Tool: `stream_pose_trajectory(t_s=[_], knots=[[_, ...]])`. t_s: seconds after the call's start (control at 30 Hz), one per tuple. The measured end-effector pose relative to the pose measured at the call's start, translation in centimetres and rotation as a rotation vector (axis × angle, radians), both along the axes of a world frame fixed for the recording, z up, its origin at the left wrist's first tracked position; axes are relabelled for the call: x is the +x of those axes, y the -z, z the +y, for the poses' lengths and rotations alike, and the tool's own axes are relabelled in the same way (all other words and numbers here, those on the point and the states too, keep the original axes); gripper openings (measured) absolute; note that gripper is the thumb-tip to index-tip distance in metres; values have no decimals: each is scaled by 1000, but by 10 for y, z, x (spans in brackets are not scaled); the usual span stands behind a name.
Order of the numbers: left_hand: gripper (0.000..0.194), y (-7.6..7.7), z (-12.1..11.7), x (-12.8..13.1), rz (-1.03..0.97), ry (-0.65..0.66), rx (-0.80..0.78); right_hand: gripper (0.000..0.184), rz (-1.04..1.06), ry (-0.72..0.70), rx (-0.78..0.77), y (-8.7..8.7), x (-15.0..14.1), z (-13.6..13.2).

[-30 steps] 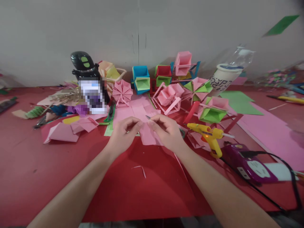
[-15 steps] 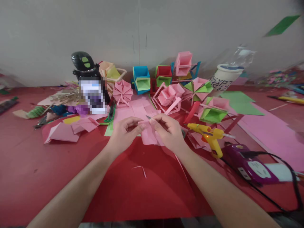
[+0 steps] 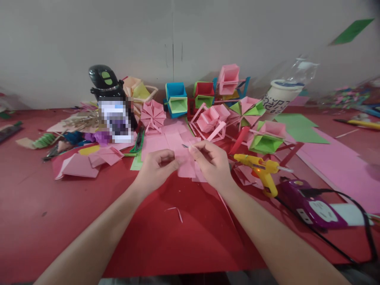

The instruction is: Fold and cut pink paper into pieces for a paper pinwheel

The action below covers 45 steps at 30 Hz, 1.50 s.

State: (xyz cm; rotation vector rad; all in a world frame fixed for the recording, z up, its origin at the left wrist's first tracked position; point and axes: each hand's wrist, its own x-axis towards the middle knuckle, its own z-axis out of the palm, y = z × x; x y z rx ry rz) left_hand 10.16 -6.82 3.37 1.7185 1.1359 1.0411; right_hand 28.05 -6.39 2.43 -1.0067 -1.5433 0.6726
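Head view, left hand (image 3: 156, 168) lower than before, fingers parted beside pink paper (image 3: 187, 169), right fingers (image 3: 196, 152) clamped on pointed tool (image 3: 185, 146)

Looks like papercraft workspace, judging by red tabletop (image 3: 44, 233), folded paper models (image 3: 153, 116), yellow glue gun (image 3: 264, 166), loose pink sheets (image 3: 341, 166).

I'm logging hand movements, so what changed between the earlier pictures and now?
The left hand has shifted slightly toward the person, its pinch looking looser; whether it let go of the pink paper is unclear. The right hand still holds the thin pointed tool. The glue gun and folded paper models stayed put.
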Motion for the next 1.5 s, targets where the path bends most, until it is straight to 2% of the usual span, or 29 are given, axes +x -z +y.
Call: stream_pose_trajectory(t_s=[0.27, 0.53, 0.8, 0.93, 1.13, 1.5], knots=[[30, 4, 2, -1, 6, 7, -4, 19, -5, 17, -1, -3, 0, 0], [28, 1, 2, 1, 1, -26, -9, 16, -5, 5, 16, -3, 1, -1], [22, 12, 3, 3, -35, 75, -74, 18, 39, 43, -8, -3, 3, 3], [20, 14, 4, 3, -91, 72, -125, 19, 47, 40, -16, -4, 4, 3], [20, 13, 3, 2, -17, 53, -83, 19, 37, 36, -17, -3, 4, 3], [18, 13, 3, 2, -85, 23, -160, 20, 5, 30, 0, -4, 3, 2]])
